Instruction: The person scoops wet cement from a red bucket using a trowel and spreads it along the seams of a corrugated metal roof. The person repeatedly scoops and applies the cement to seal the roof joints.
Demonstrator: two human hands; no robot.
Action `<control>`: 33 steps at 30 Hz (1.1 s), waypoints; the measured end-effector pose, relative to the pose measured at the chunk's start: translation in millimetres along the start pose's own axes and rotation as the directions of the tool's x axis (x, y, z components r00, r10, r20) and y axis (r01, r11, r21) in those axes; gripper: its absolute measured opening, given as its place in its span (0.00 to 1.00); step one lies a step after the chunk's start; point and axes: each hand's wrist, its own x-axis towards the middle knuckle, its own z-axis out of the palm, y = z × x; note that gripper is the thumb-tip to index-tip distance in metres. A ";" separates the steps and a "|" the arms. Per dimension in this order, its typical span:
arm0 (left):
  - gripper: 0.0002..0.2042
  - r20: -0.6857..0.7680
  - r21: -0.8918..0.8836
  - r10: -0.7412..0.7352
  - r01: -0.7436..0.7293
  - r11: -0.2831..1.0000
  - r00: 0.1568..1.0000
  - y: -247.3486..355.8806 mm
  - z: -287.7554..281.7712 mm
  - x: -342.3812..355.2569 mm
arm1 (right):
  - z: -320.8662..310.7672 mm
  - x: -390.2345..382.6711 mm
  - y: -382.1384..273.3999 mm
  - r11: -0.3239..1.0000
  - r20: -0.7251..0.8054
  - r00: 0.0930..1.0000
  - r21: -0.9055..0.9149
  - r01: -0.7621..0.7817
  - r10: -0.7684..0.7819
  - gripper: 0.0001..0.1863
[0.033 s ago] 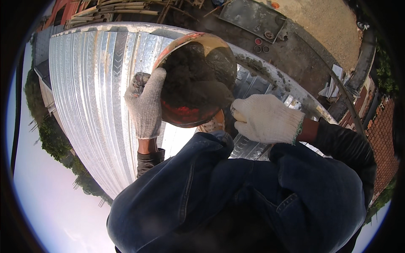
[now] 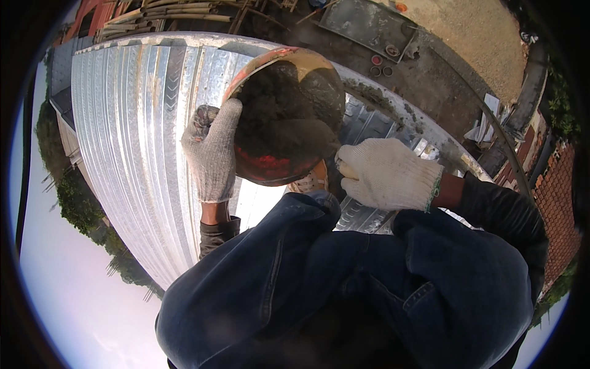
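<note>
A round bucket (image 2: 265, 165), reddish and smeared with cement, tilts in front of me with its mouth toward me. Dark wet mortar (image 2: 270, 89) lies inside it. My left hand (image 2: 212, 150), in a pale knitted glove, grips the bucket's left rim, thumb over the edge; its fingertips look stained. My right hand (image 2: 390, 173), gloved the same way, is closed round the handle of a trowel (image 2: 307, 136). The mortar-coated blade lies inside the bucket, and the glove hides most of the handle.
Ribbed metal sheeting (image 2: 132, 135) spreads to the left and under the bucket. A mortar-spattered concrete edge (image 2: 424, 132) runs beyond it. Far below lie a mixing tray (image 2: 369, 27), sand (image 2: 479, 37) and bamboo poles (image 2: 166, 15). My shoe (image 2: 310, 179) shows just below the bucket.
</note>
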 end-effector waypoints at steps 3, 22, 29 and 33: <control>0.15 0.021 -0.059 -0.012 0.013 0.998 1.000 -3.9 7.5 -0.4 | 9.5 2.3 -0.7 0.998 0.014 0.999 0.045 0.038 -0.038 0.17; 0.14 -0.025 -0.038 0.023 -0.024 0.999 0.999 -22.9 -15.4 16.9 | -0.6 24.1 -10.3 0.856 0.006 0.998 -0.514 -0.052 0.064 0.28; 0.13 0.006 -0.114 0.011 -0.010 0.993 1.000 -18.6 4.4 20.5 | -19.5 39.9 -27.9 0.661 0.100 0.946 -0.738 -0.138 0.309 0.27; 0.13 -0.059 -0.097 0.000 -0.006 0.995 0.998 -29.0 -13.5 15.9 | 6.9 20.2 -28.0 0.618 0.158 0.987 -0.779 0.108 0.027 0.24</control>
